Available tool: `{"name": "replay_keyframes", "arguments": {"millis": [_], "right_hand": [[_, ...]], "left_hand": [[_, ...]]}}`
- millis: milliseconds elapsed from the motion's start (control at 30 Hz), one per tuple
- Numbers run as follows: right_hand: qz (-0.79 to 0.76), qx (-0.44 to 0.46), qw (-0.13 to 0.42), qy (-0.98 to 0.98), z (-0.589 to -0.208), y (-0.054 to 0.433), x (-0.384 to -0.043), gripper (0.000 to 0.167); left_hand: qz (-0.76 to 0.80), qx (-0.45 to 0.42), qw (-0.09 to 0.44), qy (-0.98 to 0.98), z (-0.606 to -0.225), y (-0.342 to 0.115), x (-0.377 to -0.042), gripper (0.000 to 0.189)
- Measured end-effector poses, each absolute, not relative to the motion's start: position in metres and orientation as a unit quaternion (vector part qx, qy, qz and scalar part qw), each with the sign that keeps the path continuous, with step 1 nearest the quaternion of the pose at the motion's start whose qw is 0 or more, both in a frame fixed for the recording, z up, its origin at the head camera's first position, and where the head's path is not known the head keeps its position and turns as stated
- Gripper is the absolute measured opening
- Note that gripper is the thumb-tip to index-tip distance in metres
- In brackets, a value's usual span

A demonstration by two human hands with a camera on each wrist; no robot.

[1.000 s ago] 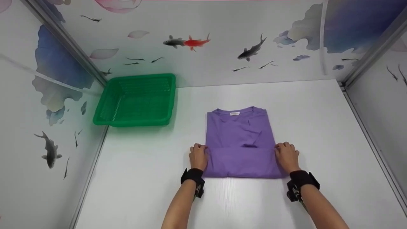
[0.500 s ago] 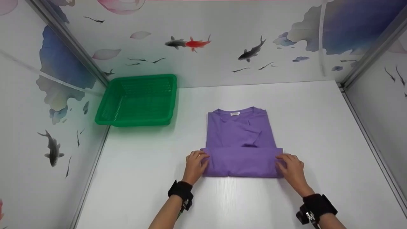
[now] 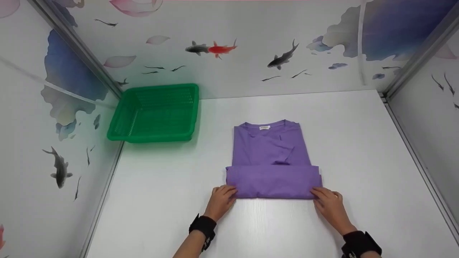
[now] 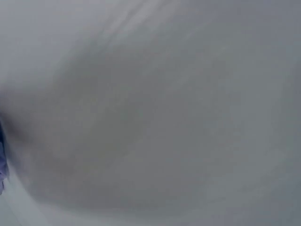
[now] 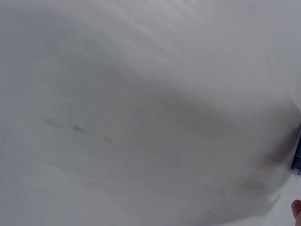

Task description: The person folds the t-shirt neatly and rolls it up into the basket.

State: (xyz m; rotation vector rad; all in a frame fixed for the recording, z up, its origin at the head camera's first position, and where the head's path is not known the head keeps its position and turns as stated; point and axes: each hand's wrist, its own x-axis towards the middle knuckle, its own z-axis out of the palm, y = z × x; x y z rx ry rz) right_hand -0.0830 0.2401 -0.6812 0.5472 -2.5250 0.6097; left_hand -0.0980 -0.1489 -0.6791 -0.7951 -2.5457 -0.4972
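A purple T-shirt (image 3: 269, 181) lies on the white table, its sleeves folded in and its lower part turned up over the body. Its neckline and white label face the far side. At the near left corner of the fold, my left hand (image 3: 219, 202) pinches the cloth with bent fingers. The near right corner is held likewise by my right hand (image 3: 331, 207), fingers on top and thumb at the near edge. Only a sliver of purple cloth (image 4: 2, 165) shows in the left wrist view. A fingertip (image 5: 296, 209) appears at the edge of the right wrist view.
A green plastic basket (image 3: 157, 118) stands at the back left against the wall. Patterned walls with painted fish enclose the white table (image 3: 172, 179) at the left, back and right. Each wrist wears a black strap (image 3: 203, 226).
Both hands have let go of the turned-up hem's upper corners and slid toward the near edge, where they now hold the fold's corners. The T-shirt and the basket stay in place.
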Motion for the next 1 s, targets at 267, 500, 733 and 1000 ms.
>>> {"name": "replay_keyframes", "arguments": {"millis": [267, 500, 733, 1000], "right_hand": [[0.265, 0.18, 0.253, -0.913, -0.691, 0.238, -0.083, 0.041], [0.247, 0.184, 0.267, -0.913, -0.691, 0.236, -0.086, 0.037], [0.249, 0.183, 0.284, -0.908, -0.685, 0.234, -0.089, 0.028], [0.247, 0.179, 0.254, -0.918, -0.678, 0.239, -0.078, 0.025]], "left_hand": [[-0.213, -0.275, 0.216, -0.912, -0.691, -0.149, -0.098, 0.038], [-0.237, -0.273, 0.265, -0.894, -0.695, -0.142, -0.104, 0.025], [-0.215, -0.264, 0.293, -0.893, -0.688, -0.137, -0.107, 0.02], [-0.178, -0.269, 0.255, -0.912, -0.675, -0.143, -0.099, 0.019]]}}
